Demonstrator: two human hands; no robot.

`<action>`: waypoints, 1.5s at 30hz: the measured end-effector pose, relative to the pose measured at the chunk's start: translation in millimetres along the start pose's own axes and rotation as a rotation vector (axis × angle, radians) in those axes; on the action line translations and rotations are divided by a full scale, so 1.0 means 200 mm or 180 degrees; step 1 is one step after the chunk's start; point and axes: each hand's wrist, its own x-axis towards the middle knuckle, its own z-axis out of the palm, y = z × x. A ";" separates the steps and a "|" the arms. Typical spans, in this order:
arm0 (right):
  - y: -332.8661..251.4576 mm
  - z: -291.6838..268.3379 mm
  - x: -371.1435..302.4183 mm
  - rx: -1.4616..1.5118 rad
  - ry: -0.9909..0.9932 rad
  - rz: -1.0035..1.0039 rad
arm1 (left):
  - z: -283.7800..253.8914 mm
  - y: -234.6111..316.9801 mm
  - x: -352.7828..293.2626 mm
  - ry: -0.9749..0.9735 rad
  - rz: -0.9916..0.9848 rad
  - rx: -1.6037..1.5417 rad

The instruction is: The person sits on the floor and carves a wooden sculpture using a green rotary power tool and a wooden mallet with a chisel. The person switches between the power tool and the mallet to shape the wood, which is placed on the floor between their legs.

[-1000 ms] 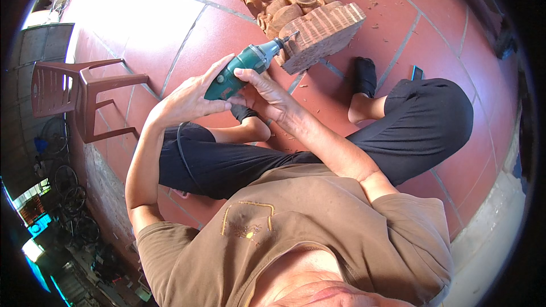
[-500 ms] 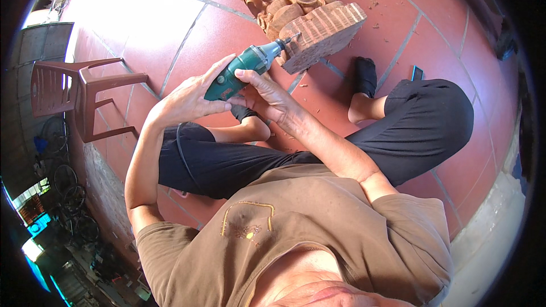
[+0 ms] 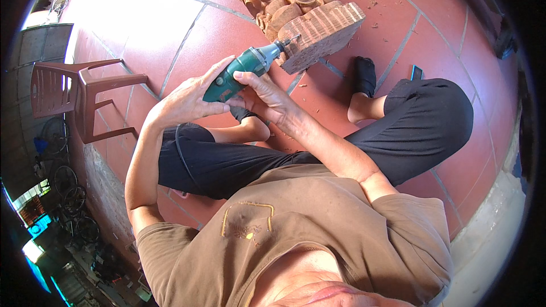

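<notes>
A green rotary tool is held between both hands in front of the lap, its body slanted so that the nose is directed up and to the right. The left forearm is raised almost straight up from a bent elbow, and at the wrist the left hand is angled inward. The rear of the tool is gripped by this hand, with one digit laid along the tool's far side and another stretched beneath its back end.

The right forearm is brought diagonally across the body toward the left. By the right hand the tool is gripped from the near side: the thumb is pressed on the casing, while the other fingers are curled under and partly hidden.

The thin bit is pointed at the end of a carved wooden piece, which is laid on the red tiled floor just beyond the hands, with its flat striped base turned toward the person. Whether the wood is touched by the bit cannot be told. A dark cord is draped over the left leg of the black trousers. Wood chips are scattered near the carving.
</notes>
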 end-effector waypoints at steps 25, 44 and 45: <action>0.01 -0.03 0.03 -0.0055 0.0104 0.0014 | -0.02 0.06 -0.01 -0.0033 -0.0209 0.0033; 0.00 -0.05 0.09 -0.0026 0.0048 0.0077 | -0.02 0.00 0.00 0.0080 -0.0245 -0.0054; 0.01 -0.04 0.09 -0.0040 0.0059 0.0074 | -0.02 0.00 -0.01 0.0084 -0.0234 -0.0048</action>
